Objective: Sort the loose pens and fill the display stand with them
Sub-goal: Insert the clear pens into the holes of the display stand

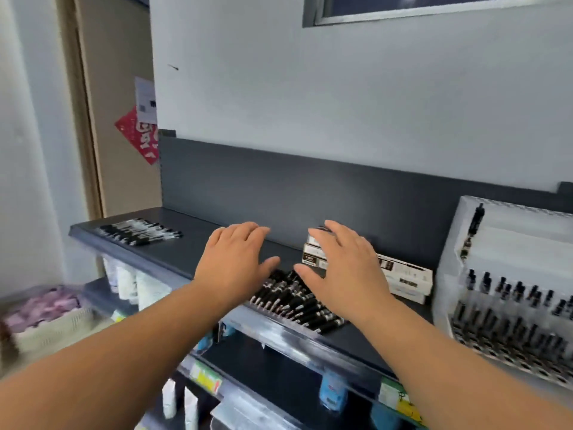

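A pile of loose black pens [297, 302] lies on the dark top shelf [186, 252] near its front edge. A second row of black-and-clear pens [141, 232] lies at the shelf's far left. The clear display stand [508, 293] at the right holds several black pens in its lower tiers. My left hand [237, 262] hovers above the pile's left side, fingers straight and spread. My right hand [344, 271] hovers over the pile's right side, fingers spread, in front of stacked pen boxes [406, 276]. Neither hand holds anything.
A dark back panel [310, 193] rises behind the shelf. Lower shelves [279, 367] carry tubes and price tags. A beige basket [52, 324] of purple items sits at lower left, beside a doorway.
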A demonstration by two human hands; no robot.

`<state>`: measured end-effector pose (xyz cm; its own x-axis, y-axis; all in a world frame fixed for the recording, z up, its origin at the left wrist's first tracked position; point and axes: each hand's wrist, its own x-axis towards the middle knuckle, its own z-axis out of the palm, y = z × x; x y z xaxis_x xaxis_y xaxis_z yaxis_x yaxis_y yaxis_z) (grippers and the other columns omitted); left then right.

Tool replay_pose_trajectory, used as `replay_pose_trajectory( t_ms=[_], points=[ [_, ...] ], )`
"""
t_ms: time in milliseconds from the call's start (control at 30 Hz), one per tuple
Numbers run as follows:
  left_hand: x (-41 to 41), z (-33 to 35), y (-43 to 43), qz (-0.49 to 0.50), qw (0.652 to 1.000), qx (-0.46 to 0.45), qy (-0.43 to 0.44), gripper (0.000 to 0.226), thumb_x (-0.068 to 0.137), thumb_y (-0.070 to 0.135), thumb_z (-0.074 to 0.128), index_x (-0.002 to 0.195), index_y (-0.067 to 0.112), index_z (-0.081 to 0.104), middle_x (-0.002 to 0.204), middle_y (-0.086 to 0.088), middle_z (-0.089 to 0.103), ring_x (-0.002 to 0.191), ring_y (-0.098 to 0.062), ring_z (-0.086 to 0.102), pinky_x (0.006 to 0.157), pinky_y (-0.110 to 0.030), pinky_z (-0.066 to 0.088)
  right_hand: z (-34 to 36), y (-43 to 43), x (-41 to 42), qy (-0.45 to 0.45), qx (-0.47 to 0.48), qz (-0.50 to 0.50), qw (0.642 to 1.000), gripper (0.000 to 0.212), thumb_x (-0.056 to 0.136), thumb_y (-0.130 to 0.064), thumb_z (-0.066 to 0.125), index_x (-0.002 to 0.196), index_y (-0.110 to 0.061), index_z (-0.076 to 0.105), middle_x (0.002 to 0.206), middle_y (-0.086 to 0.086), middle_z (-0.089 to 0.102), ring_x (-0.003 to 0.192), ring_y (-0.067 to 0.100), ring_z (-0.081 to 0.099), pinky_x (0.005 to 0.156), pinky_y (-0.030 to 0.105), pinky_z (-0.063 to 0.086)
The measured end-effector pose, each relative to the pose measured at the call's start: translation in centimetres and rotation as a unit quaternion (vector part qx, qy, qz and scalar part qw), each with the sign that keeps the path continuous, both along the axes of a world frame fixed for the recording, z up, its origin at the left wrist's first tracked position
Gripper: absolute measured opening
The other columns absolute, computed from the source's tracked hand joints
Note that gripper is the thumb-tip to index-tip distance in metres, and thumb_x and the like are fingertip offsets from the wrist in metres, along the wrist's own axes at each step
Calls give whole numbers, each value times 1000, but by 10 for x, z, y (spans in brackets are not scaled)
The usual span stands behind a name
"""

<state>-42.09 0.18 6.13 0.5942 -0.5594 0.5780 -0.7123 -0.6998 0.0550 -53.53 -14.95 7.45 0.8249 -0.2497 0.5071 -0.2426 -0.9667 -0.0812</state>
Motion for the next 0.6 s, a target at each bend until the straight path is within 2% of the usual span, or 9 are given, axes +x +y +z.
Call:
replay_pose_trajectory(
  t_ms=[333,600],
  points=[
    [125,-5,203,106,994,36,19,62,91,61,40,144,31,30,149,7,34,138,-16,29,115,-36,17,-17,184,155,35,28,65,997,69,90,-63,42,149,-32,24,159,-3,16,146,17,12,119,42,12],
    [206,-12,274,148,987,42,38,61,91,59,43,144,30,30,149,5,35,138,-18,31,117,-39,17,-33,247,252,48,39,96,993,62,93,-56,43,148,-30,28,158,-1,20,145,18,17,118,43,16]
  ],
)
